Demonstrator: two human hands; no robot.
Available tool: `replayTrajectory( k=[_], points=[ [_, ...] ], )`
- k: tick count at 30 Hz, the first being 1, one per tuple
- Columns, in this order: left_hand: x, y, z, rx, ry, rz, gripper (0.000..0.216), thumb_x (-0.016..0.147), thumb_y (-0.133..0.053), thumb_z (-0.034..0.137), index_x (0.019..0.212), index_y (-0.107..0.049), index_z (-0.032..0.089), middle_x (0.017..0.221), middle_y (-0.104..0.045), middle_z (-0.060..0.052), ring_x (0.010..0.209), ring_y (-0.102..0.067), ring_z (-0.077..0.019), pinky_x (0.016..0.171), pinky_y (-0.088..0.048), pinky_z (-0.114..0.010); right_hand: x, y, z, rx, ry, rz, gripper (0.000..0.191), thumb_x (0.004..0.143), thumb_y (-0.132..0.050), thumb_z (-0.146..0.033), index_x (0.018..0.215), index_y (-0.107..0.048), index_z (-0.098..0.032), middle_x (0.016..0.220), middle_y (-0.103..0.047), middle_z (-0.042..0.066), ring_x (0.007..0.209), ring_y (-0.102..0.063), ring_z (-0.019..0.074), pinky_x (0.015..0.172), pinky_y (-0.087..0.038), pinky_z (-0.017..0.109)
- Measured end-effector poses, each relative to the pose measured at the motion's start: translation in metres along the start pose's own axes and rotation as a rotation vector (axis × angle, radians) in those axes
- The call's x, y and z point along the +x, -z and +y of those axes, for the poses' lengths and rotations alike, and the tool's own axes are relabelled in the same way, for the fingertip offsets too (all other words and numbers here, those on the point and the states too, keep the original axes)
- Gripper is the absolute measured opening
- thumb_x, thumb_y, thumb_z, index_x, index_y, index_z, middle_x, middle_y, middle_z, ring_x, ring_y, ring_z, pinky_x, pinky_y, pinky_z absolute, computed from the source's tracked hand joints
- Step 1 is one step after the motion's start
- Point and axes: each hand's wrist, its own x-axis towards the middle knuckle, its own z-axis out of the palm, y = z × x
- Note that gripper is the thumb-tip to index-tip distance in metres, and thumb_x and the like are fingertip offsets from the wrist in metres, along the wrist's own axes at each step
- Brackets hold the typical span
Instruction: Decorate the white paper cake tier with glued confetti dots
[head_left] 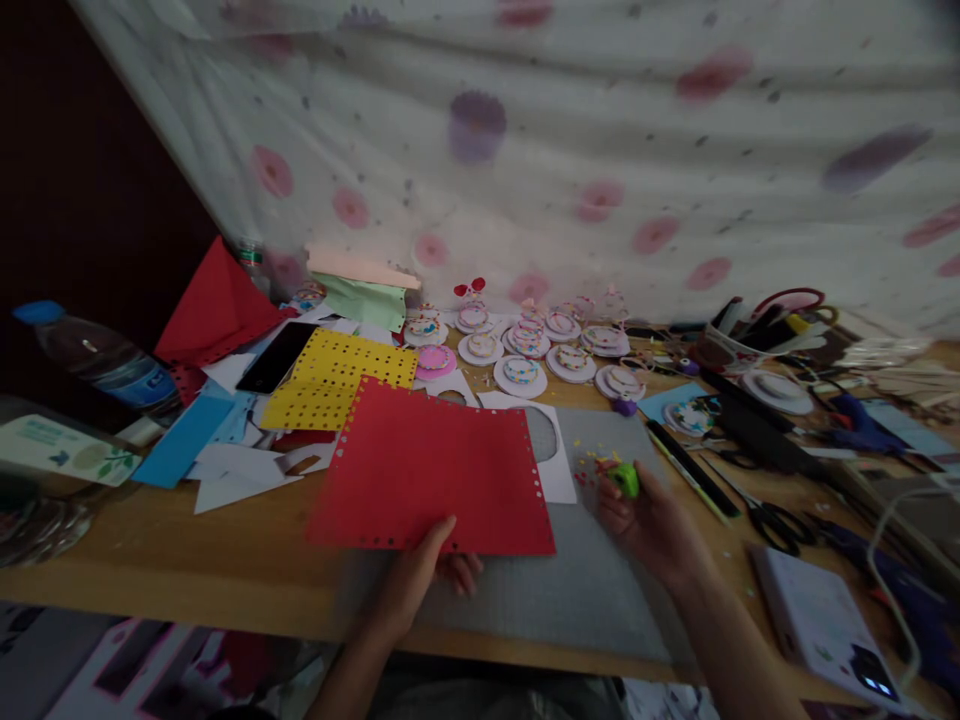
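My left hand (424, 575) pinches the near edge of a red paper sheet (435, 470) with rows of punched holes along its borders, thumb on top and fingers beneath. The sheet lies over a grey mat (592, 590) on the wooden table (187, 570). To the right, my right hand (649, 520) is closed round a small green hole punch (625, 478). Tiny coloured paper dots (592, 463) are scattered on the mat just beyond the punch.
A yellow punched sheet (337, 380), red, blue and white paper scraps, a black phone (276, 357) and a water bottle (97, 360) lie at left. Several small round paper crafts (521, 372) stand at the back. Scissors (772, 520), pens, a cup of tools (739, 340) and a notebook (821, 620) crowd the right.
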Motion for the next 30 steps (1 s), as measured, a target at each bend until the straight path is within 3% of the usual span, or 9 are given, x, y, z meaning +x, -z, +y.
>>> replayTrajectory(
  k=[2, 6, 10, 14, 18, 26, 30],
  points=[
    [-0.001, 0.001, -0.003, 0.031, -0.017, 0.01, 0.057, 0.074, -0.05, 0.065, 0.047, -0.06, 0.016, 0.049, -0.061, -0.004, 0.036, -0.047, -0.0096, 0.043, -0.033, -0.024, -0.015, -0.014, 0.013, -0.001, 0.028, -0.01, 0.034, 0.063, -0.083, -0.037, 0.088, -0.072, -0.017, 0.076, -0.065, 0.003, 0.063, -0.056, 0.0105, 0.057, -0.05, 0.018],
    [0.0, -0.006, -0.01, 0.079, -0.096, 0.093, 0.063, 0.079, -0.043, 0.067, 0.039, -0.049, 0.019, 0.039, -0.047, 0.001, 0.035, -0.036, -0.0077, 0.043, -0.025, -0.024, -0.052, -0.042, 0.061, -0.171, -0.012, -0.171, 0.034, 0.075, -0.075, -0.037, 0.104, -0.068, -0.02, 0.099, -0.067, 0.006, 0.087, -0.061, 0.0165, 0.078, -0.049, 0.027],
    [-0.001, -0.016, -0.01, 0.138, -0.139, 0.14, 0.064, 0.078, -0.041, 0.071, 0.037, -0.04, 0.022, 0.038, -0.036, 0.004, 0.04, -0.034, -0.0097, 0.048, -0.028, -0.026, -0.065, -0.054, 0.117, -0.37, 0.008, -0.294, 0.029, 0.064, -0.084, -0.025, 0.085, -0.065, -0.021, 0.085, -0.067, 0.001, 0.081, -0.06, 0.0158, 0.073, -0.044, 0.026],
    [-0.005, -0.018, -0.009, 0.192, -0.14, 0.154, 0.066, 0.075, -0.04, 0.077, 0.036, -0.031, 0.023, 0.037, -0.028, 0.005, 0.039, -0.03, -0.01, 0.049, -0.03, -0.027, -0.049, -0.05, 0.153, -0.311, 0.063, -0.156, 0.034, 0.057, -0.087, -0.032, 0.078, -0.062, -0.021, 0.079, -0.069, 0.002, 0.075, -0.062, 0.0171, 0.072, -0.046, 0.029],
    [-0.007, -0.012, -0.013, 0.226, -0.181, 0.169, 0.065, 0.076, -0.042, 0.076, 0.038, -0.032, 0.024, 0.036, -0.029, 0.006, 0.038, -0.031, -0.0102, 0.052, -0.034, -0.027, -0.034, -0.046, 0.161, -0.342, 0.133, -0.006, 0.042, 0.048, -0.089, -0.04, 0.076, -0.064, -0.021, 0.077, -0.071, 0.005, 0.075, -0.064, 0.022, 0.071, -0.048, 0.033],
    [-0.005, -0.009, -0.022, 0.273, -0.231, 0.205, 0.063, 0.078, -0.041, 0.074, 0.04, -0.033, 0.025, 0.038, -0.033, 0.006, 0.041, -0.037, -0.0121, 0.058, -0.038, -0.029, -0.037, -0.051, 0.161, -0.33, 0.124, -0.128, 0.036, 0.053, -0.086, -0.042, 0.069, -0.063, -0.021, 0.068, -0.07, 0.002, 0.066, -0.064, 0.019, 0.066, -0.048, 0.03],
    [-0.005, -0.007, -0.023, 0.327, -0.254, 0.226, 0.063, 0.081, -0.042, 0.07, 0.039, -0.034, 0.024, 0.038, -0.035, 0.005, 0.042, -0.04, -0.0128, 0.064, -0.039, -0.029, -0.037, -0.05, 0.164, -0.322, 0.114, -0.048, 0.038, 0.052, -0.087, -0.044, 0.073, -0.065, -0.02, 0.07, -0.07, 0.003, 0.065, -0.064, 0.0196, 0.062, -0.048, 0.029]
  ],
)
